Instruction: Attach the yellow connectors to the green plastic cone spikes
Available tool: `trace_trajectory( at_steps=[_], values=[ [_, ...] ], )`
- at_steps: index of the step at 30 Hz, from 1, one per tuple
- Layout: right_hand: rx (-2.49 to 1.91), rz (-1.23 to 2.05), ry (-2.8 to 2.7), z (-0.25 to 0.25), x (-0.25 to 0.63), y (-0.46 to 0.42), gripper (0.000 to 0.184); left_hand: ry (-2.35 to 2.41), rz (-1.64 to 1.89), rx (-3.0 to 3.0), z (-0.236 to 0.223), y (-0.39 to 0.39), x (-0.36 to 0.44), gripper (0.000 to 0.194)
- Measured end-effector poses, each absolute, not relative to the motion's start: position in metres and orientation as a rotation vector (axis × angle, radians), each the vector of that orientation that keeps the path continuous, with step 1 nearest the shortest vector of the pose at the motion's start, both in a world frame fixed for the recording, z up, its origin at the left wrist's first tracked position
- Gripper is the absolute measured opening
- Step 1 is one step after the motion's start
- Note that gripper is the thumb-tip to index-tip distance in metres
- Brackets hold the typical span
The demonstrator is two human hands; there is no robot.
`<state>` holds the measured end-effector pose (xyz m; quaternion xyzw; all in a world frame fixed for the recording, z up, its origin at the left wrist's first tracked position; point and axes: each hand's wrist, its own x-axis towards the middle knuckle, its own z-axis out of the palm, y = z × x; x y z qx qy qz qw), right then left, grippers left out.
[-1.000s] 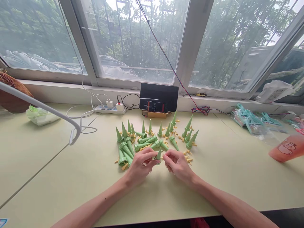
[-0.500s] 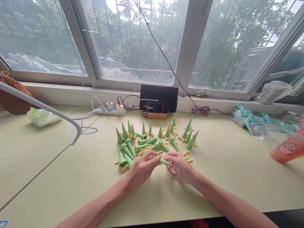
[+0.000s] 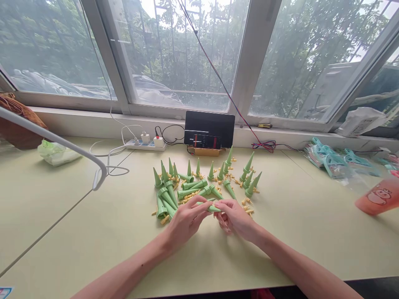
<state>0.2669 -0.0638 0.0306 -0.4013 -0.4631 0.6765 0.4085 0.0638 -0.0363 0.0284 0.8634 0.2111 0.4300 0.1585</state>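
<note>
Both of my hands meet over the pale green table (image 3: pixel 93 232) and grip one green plastic cone (image 3: pixel 213 208) between them, lying sideways. My left hand (image 3: pixel 186 220) pinches its wide end with curled fingers. My right hand (image 3: pixel 234 216) closes round its pointed end. Just beyond my fingers lies a heap of several more green cones (image 3: pixel 187 189), some standing upright, some flat, mixed with small yellow pegs (image 3: pixel 249 209).
A dark tablet (image 3: pixel 209 129) with a phone (image 3: pixel 205 141) leaning on it stands by the window ledge. A white power strip (image 3: pixel 145 144) with cables sits to its left. A white lamp arm (image 3: pixel 62 143) crosses the left. Teal clips in bags (image 3: pixel 333 160) and an orange cup (image 3: pixel 378 197) lie right.
The cone in my hands has turned from pointing upward to lying sideways, and my hands have closed in on its two ends. The view has shifted slightly.
</note>
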Motion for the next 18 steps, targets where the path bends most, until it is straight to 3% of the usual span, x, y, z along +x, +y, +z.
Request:
trace_trajectory(
  at_steps=[8,18],
  values=[
    [-1.05,1.617,-1.414,0.0363,0.2684,-0.0651,0.049,0.633,1.237,2.449,0.0293,-0.0366,0.0649,0.031],
    [-1.015,1.537,-1.472,0.0332,0.2683,-0.0683,0.048,0.735,1.155,2.405,0.0357,-0.0426,0.0669,0.023]
  ],
)
